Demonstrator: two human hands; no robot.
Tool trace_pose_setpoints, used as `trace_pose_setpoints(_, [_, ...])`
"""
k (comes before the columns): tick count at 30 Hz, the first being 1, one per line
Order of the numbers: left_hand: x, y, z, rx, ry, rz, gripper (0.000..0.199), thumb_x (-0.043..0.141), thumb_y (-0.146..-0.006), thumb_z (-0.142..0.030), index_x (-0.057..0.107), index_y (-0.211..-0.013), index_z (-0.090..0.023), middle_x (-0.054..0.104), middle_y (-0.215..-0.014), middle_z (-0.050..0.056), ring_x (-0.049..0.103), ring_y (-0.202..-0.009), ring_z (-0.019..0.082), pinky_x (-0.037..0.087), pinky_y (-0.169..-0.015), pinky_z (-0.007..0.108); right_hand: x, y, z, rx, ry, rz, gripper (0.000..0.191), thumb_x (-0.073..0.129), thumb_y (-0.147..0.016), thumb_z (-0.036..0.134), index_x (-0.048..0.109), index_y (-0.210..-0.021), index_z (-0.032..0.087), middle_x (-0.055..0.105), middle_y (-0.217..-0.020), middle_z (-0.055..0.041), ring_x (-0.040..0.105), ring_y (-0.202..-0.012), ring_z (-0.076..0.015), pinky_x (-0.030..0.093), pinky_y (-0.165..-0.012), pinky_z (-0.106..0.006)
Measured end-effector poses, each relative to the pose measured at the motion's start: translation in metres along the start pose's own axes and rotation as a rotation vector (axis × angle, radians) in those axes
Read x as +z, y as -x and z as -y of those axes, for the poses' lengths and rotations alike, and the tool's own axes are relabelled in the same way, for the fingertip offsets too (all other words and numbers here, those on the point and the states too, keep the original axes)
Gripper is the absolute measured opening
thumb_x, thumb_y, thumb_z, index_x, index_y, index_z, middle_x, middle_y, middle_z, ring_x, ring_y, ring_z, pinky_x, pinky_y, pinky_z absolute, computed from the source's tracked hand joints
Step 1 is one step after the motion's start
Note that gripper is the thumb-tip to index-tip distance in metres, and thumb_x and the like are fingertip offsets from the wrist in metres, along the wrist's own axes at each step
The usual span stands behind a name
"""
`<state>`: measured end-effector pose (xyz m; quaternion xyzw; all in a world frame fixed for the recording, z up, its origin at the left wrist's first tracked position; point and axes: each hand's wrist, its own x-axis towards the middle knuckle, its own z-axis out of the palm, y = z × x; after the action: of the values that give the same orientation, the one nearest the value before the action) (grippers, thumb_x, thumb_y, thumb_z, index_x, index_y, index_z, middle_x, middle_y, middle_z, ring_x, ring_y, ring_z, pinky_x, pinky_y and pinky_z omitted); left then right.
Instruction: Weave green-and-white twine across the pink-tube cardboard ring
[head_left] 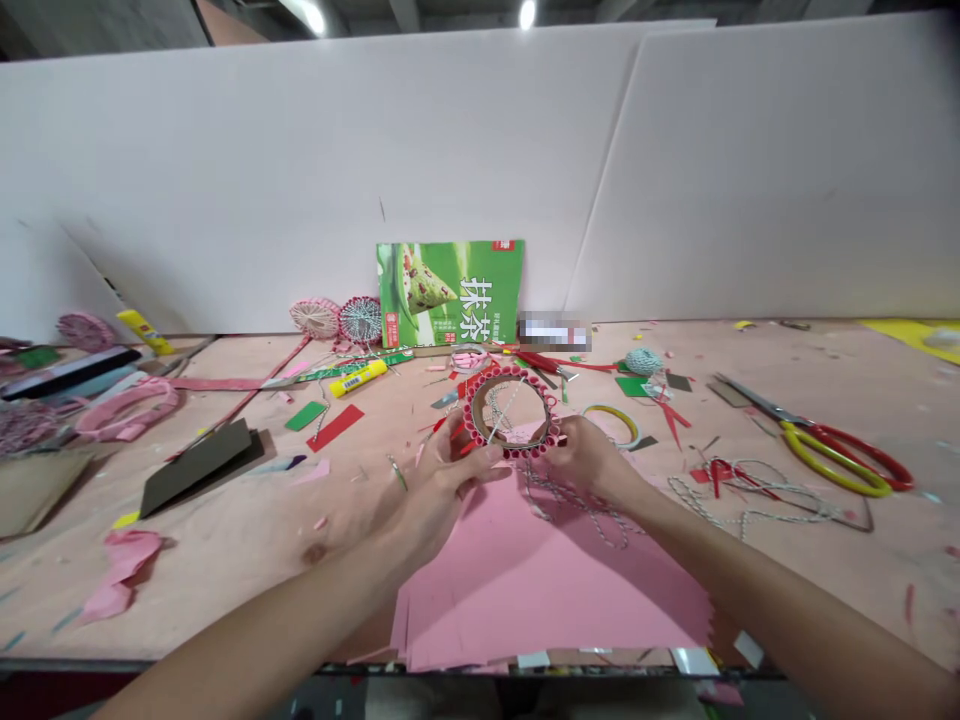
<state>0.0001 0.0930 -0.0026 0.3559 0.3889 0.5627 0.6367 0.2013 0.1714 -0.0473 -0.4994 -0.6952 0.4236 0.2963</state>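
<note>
A cardboard ring [471, 402] edged with small red and pink paper curls is held up in front of me, tilted. My left hand [457, 462] grips its lower left side between thumb and fingers. At the lower right edge, my right hand [585, 452] is closed on the ring or its string; its fingertips are partly hidden. One strand of grey and white string [507, 410] crosses the ring's opening. More string [581, 505] trails below onto a stack of pink paper [555, 590].
Yellow and red scissors [832, 455] lie right, near loose string [742, 490]. A green package [450, 295] leans on the white board behind. A glue stick [358, 378], dark folded card [199, 465] and two string-wound rings [337, 318] are left.
</note>
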Motion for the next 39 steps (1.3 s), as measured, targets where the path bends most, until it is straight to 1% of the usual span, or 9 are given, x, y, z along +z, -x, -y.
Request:
trace_pose_setpoints(3, [0.001, 0.001, 0.001, -0.011, -0.012, -0.024, 0.078, 0.092, -0.071, -0.025, 0.059, -0.142, -0.024, 0.065, -0.139, 0.012, 0.066, -0.116, 0.028, 0.061, -0.088, 0.037, -0.009, 0.000, 0.003, 0.022, 0.001, -0.047, 0.032, 0.063, -0.067, 0.016, 0.076, -0.096, 0.016, 0.068, -0.068, -0.0021, 0.060, -0.063, -0.0169, 0.044, -0.060, -0.025])
trace_pose_setpoints(6, [0.001, 0.002, 0.003, 0.003, -0.012, 0.015, 0.072, 0.091, -0.072, -0.025, 0.061, -0.138, -0.022, 0.068, -0.136, 0.011, 0.068, -0.110, 0.025, 0.059, -0.087, 0.034, -0.010, 0.007, 0.017, 0.006, -0.066, 0.058, 0.052, 0.062, -0.066, 0.015, 0.074, -0.117, 0.014, 0.071, -0.072, -0.0009, 0.062, -0.063, -0.0169, 0.048, -0.062, -0.026])
trace_pose_setpoints(10, [0.001, 0.002, 0.004, 0.003, -0.004, 0.027, 0.068, 0.090, -0.074, -0.025, 0.062, -0.136, -0.020, 0.071, -0.131, 0.013, 0.069, -0.106, 0.025, 0.057, -0.088, 0.035, -0.002, 0.015, 0.032, -0.094, -0.200, 0.210, 0.042, 0.071, -0.076, 0.026, 0.076, -0.116, 0.016, 0.078, -0.105, -0.0073, 0.071, -0.093, -0.0227, 0.056, -0.084, -0.032])
trace_pose_setpoints(13, [0.001, 0.002, 0.004, 0.000, 0.002, 0.028, 0.070, 0.089, -0.075, -0.024, 0.061, -0.139, -0.020, 0.070, -0.134, 0.013, 0.069, -0.110, 0.027, 0.057, -0.090, 0.037, 0.002, 0.016, 0.032, -0.144, -0.265, 0.273, 0.033, 0.075, -0.081, 0.037, 0.079, -0.108, 0.017, 0.077, -0.111, -0.0092, 0.071, -0.101, -0.0257, 0.056, -0.090, -0.036])
trace_pose_setpoints(17, [0.001, 0.001, 0.006, -0.001, 0.012, 0.055, 0.066, 0.089, -0.076, -0.022, 0.062, -0.136, -0.020, 0.067, -0.140, 0.013, 0.069, -0.114, 0.027, 0.058, -0.088, 0.034, 0.002, 0.014, 0.027, -0.175, -0.304, 0.260, 0.026, 0.074, -0.082, 0.033, 0.081, -0.102, 0.018, 0.079, -0.105, -0.0073, 0.071, -0.097, -0.0245, 0.055, -0.093, -0.037])
trace_pose_setpoints(21, [0.001, 0.001, 0.007, 0.001, 0.013, 0.052, 0.065, 0.087, -0.077, -0.021, 0.061, -0.137, -0.021, 0.068, -0.138, 0.012, 0.069, -0.114, 0.027, 0.057, -0.090, 0.034, 0.002, 0.014, 0.025, -0.133, -0.372, 0.258, 0.027, 0.073, -0.076, 0.026, 0.081, -0.099, 0.017, 0.079, -0.102, -0.0075, 0.072, -0.096, -0.0251, 0.055, -0.093, -0.038])
trace_pose_setpoints(33, [0.002, 0.003, 0.007, -0.010, 0.007, 0.020, 0.078, 0.089, -0.074, -0.023, 0.057, -0.144, -0.022, 0.069, -0.137, 0.013, 0.071, -0.109, 0.027, 0.057, -0.086, 0.033, 0.006, 0.013, 0.027, -0.145, -0.258, 0.223, 0.027, 0.077, -0.078, 0.036, 0.080, -0.096, 0.016, 0.079, -0.103, -0.0101, 0.071, -0.092, -0.0248, 0.057, -0.082, -0.034])
trace_pose_setpoints(36, [0.001, 0.003, 0.007, -0.003, 0.003, 0.032, 0.077, 0.089, -0.075, -0.022, 0.057, -0.145, -0.024, 0.070, -0.136, 0.011, 0.071, -0.109, 0.025, 0.057, -0.088, 0.033, 0.005, 0.011, 0.023, -0.141, -0.216, 0.200, 0.023, 0.076, -0.079, 0.031, 0.080, -0.096, 0.016, 0.079, -0.102, -0.0091, 0.072, -0.092, -0.0242, 0.057, -0.082, -0.033])
trace_pose_setpoints(39, [0.000, 0.004, 0.005, 0.008, 0.007, 0.058, 0.077, 0.089, -0.076, -0.023, 0.056, -0.145, -0.026, 0.070, -0.135, 0.011, 0.070, -0.113, 0.027, 0.057, -0.090, 0.035, 0.001, 0.003, 0.014, -0.113, -0.168, 0.110, 0.022, 0.078, -0.074, 0.018, 0.079, -0.096, 0.015, 0.080, -0.099, -0.0079, 0.073, -0.095, -0.0236, 0.058, -0.086, -0.032])
